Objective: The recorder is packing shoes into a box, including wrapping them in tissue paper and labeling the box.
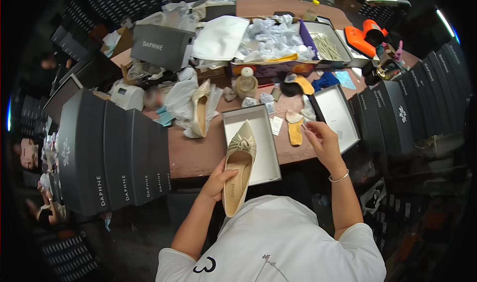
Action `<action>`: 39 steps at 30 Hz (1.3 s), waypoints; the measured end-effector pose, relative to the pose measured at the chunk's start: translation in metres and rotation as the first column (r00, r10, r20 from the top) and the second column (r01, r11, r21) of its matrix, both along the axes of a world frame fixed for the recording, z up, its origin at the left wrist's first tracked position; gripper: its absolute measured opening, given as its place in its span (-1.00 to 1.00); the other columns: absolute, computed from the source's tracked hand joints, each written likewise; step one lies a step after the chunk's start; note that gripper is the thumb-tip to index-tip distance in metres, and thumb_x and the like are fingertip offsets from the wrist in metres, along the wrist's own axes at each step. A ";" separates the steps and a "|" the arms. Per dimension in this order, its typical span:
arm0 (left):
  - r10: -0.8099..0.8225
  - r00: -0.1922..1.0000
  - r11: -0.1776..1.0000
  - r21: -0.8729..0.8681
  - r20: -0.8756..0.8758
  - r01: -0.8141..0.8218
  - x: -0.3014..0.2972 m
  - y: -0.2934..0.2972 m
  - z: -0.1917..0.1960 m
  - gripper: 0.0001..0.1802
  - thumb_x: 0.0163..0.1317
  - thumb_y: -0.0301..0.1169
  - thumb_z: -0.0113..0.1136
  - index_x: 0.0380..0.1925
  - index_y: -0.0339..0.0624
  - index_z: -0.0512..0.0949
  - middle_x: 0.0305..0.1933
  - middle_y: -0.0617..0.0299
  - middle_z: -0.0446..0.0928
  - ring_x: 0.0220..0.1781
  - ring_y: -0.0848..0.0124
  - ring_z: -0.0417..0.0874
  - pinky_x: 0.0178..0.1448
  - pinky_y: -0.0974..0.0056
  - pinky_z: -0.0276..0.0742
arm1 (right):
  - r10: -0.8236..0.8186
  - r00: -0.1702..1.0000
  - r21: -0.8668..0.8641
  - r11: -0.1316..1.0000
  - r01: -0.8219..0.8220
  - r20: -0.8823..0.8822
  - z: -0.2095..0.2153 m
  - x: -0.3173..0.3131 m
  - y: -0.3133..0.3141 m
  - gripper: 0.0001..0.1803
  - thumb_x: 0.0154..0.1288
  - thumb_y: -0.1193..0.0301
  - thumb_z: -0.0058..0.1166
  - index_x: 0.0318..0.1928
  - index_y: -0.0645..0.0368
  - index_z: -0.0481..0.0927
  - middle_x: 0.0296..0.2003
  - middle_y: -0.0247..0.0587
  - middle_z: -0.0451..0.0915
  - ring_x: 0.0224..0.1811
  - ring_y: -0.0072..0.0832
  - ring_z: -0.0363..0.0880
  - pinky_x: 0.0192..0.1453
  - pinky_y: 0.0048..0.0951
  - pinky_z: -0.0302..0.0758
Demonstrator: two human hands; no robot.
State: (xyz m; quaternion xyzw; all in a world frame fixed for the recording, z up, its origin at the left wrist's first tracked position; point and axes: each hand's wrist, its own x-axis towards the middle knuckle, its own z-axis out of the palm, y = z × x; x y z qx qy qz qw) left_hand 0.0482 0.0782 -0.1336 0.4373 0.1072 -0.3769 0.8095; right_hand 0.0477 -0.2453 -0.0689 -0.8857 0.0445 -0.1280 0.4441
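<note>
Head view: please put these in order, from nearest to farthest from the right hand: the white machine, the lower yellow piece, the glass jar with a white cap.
1. Lower yellow piece: just left of the right hand.
2. Glass jar: farther left and toward the back.
3. White machine: far over on the left side.

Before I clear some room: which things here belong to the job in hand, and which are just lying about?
Likely the job's:
- shoe in the left hand
- second shoe, on white wrapping
- open box behind the held shoe

Seemingly lying about:
- blue cloth
- orange tool
- yellow-capped bottle
- white device
</note>
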 end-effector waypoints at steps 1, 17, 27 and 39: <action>0.090 0.996 0.996 -0.008 -0.020 -0.090 0.000 0.001 -0.006 -0.45 0.24 -0.48 0.06 0.26 -0.22 0.27 0.07 0.09 0.49 0.01 0.27 0.61 0.09 0.17 0.59 | 0.043 0.996 -0.073 0.996 -0.049 -0.083 -0.010 -0.001 -0.011 -0.72 0.22 0.49 0.20 -0.07 0.35 0.57 -0.27 0.00 0.61 -0.31 -0.35 0.65 -0.23 -0.45 0.56; 0.290 0.956 0.953 0.085 0.042 -0.292 0.000 -0.061 -0.013 -0.53 0.37 -0.09 0.02 -0.06 -0.35 0.47 -0.38 0.11 0.58 -0.33 0.33 0.62 -0.24 0.29 0.57 | 0.821 0.530 0.643 0.526 -0.557 -0.213 -0.062 0.041 0.032 -0.46 0.39 0.27 0.10 0.29 0.22 0.35 0.03 -0.13 0.56 -0.03 -0.49 0.56 0.06 -0.46 0.50; 0.058 0.984 0.851 -0.524 0.168 0.040 -0.007 -0.088 0.009 -0.24 0.28 0.13 -0.14 -0.38 -0.57 0.52 -0.52 0.03 0.42 -0.66 0.36 0.52 -0.54 0.34 0.47 | 0.913 0.355 0.632 0.397 -0.665 -0.200 -0.054 0.069 0.018 -0.56 0.37 0.30 0.12 0.17 0.25 0.48 0.01 -0.12 0.57 0.01 -0.48 0.55 0.06 -0.45 0.50; 0.312 0.947 0.940 -0.118 -0.080 -0.319 -0.014 -0.087 0.001 -0.09 0.10 0.05 0.30 0.30 -0.29 0.21 -0.05 -0.17 0.46 -0.23 0.16 0.65 -0.23 0.22 0.62 | 0.813 0.478 0.416 0.581 -0.700 -0.332 -0.111 0.071 -0.021 -0.67 0.26 0.39 0.17 -0.04 0.34 0.56 -0.29 -0.04 0.66 -0.29 -0.32 0.65 -0.16 -0.39 0.56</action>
